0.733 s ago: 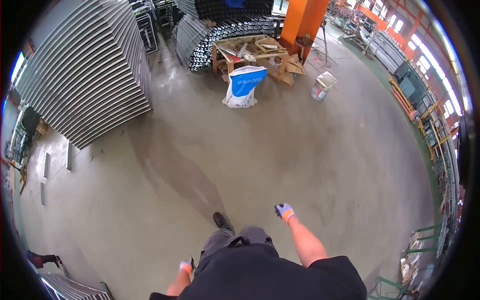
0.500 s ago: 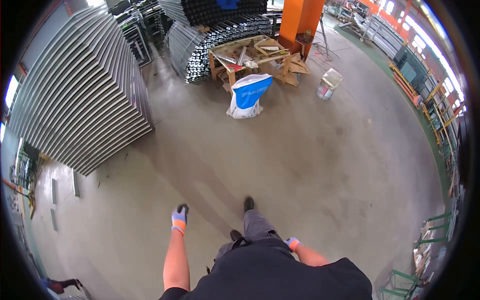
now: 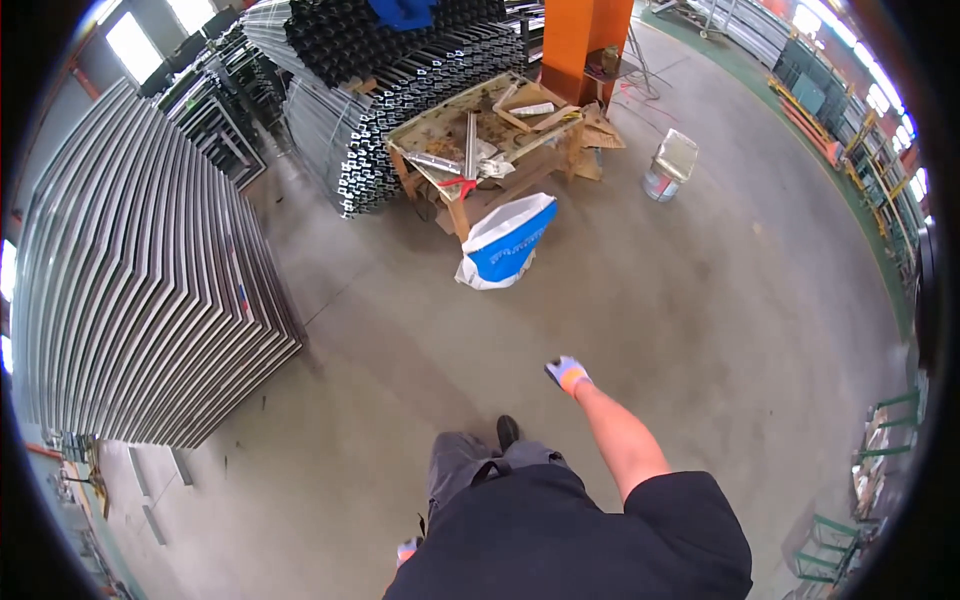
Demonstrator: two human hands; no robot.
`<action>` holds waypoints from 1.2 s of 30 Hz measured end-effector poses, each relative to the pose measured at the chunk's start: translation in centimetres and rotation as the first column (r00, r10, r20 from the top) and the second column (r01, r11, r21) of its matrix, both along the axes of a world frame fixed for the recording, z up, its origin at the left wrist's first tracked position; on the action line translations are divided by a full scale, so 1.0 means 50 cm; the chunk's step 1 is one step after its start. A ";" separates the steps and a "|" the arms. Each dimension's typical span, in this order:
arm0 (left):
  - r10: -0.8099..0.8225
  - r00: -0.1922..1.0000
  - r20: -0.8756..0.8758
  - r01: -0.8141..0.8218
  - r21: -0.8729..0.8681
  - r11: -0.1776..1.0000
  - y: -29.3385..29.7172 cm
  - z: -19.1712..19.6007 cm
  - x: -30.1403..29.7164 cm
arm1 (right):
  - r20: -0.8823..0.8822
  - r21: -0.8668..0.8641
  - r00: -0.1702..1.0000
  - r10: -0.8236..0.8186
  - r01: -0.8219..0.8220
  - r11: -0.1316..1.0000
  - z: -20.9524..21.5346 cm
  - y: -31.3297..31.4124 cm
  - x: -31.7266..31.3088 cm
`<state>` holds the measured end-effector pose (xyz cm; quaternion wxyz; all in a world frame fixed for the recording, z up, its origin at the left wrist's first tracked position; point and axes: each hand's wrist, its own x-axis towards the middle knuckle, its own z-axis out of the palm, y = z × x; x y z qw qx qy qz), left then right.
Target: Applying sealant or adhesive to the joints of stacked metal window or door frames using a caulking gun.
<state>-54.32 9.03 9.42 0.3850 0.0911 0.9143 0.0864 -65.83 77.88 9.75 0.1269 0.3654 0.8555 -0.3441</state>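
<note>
My right hand [image 3: 568, 374], in a grey-and-orange glove with dark fingers, swings out ahead of my body over the concrete floor [image 3: 640, 300]. Its fingers are loosely curled in, and nothing shows in them. My left hand [image 3: 408, 548] hangs low beside my hip; my body hides most of it, fingers included. Ahead stands a white and blue sack [image 3: 510, 245], leaning near the front leg of a wooden worktable [image 3: 440, 130]. Neither hand touches the sack or table. On the tabletop lie metal profile pieces [image 3: 470, 145] and a shallow wooden frame [image 3: 535, 105].
A tall stack of bent metal frames [image 3: 150, 270] stands at left. Behind the table are bundled metal profiles [image 3: 400, 110] and an orange column [image 3: 585, 45]. A paint bucket [image 3: 670, 165] sits to the right. Short metal strips [image 3: 180, 466] lie at lower left; green stands [image 3: 828, 545] are at lower right.
I have walked forward, so the sack, table and frame stack appear closer. My right hand has swung forward, while my left has dropped back beside my body.
</note>
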 end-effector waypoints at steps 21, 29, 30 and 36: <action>0.909 0.309 0.279 -0.842 0.524 0.126 0.238 0.184 -1.144 | 0.319 -0.179 0.813 0.487 -0.453 0.874 -0.038 0.066 -0.992; 0.986 0.059 0.153 -0.965 0.263 0.017 0.276 0.297 -1.087 | 0.057 0.375 0.982 0.179 -0.187 0.908 -0.037 0.279 -1.511; 0.990 0.065 0.127 -0.968 0.248 0.032 0.302 0.332 -1.064 | 0.049 0.389 0.982 0.181 -0.186 0.902 -0.003 0.282 -1.580; 0.963 0.231 0.138 -0.968 0.128 0.214 0.476 0.411 -1.037 | 0.331 0.267 0.931 0.152 -0.246 0.932 -0.135 0.424 -1.701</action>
